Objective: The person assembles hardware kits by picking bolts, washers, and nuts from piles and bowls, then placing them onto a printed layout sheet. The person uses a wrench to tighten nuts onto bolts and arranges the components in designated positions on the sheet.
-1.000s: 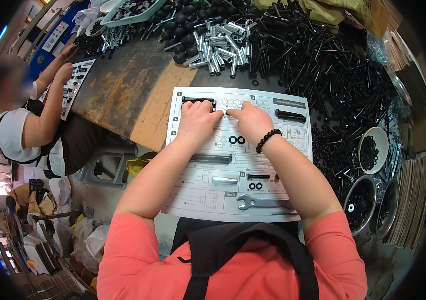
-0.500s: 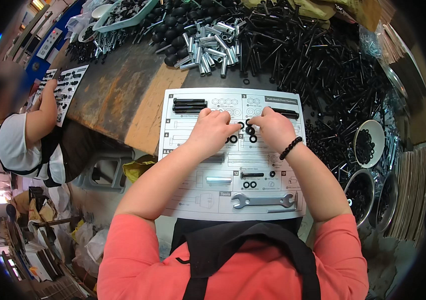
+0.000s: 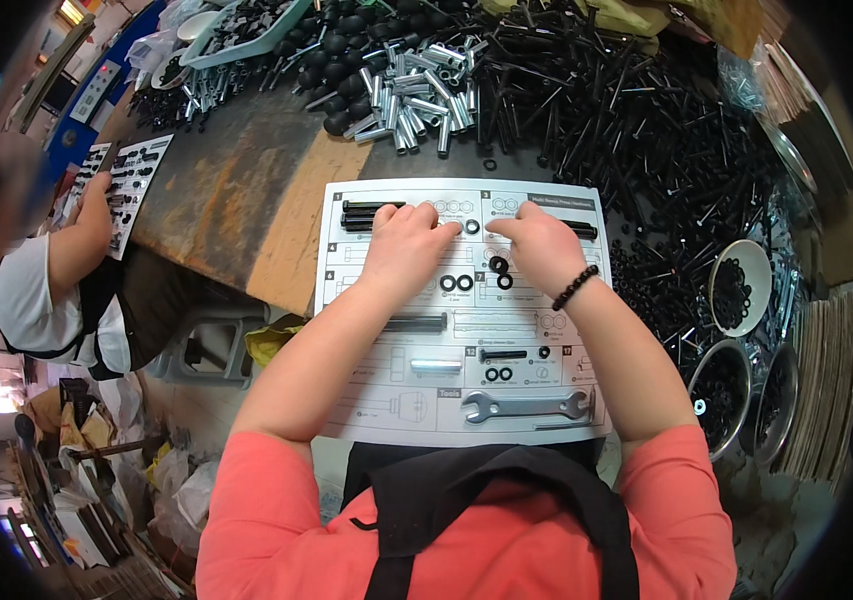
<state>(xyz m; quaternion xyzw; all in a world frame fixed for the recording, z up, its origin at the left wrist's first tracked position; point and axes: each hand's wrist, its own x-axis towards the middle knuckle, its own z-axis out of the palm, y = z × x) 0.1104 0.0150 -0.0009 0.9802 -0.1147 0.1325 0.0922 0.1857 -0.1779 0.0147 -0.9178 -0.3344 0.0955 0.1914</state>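
Observation:
A printed parts sheet (image 3: 386,410) lies before me. My left hand (image 3: 404,245) rests on its upper part, fingers bent and thumb stretched toward a small black ring (image 3: 472,227). Black bolts (image 3: 371,215) lie partly under its fingers. My right hand (image 3: 546,250), wearing a dark bead bracelet (image 3: 576,287), has one digit stretched toward the same ring from the other side, apart from it. More black bolts (image 3: 581,230) show beside its knuckles. Between the wrists are a pair of black rings (image 3: 448,283) and a few overlapping rings (image 3: 503,282). My palms are hidden.
Lower on the sheet are an open-ended wrench (image 3: 526,405), a silver tube (image 3: 436,367) and a short bolt (image 3: 503,355). Silver sleeves (image 3: 416,105) and black bolts (image 3: 626,110) heap beyond. Bowls (image 3: 756,300) stand right. A person (image 3: 46,280) works at left.
My hands have moved slightly apart, the left one back to the left. The ring now lies uncovered between them, and the pair of rings by my left wrist shows fully.

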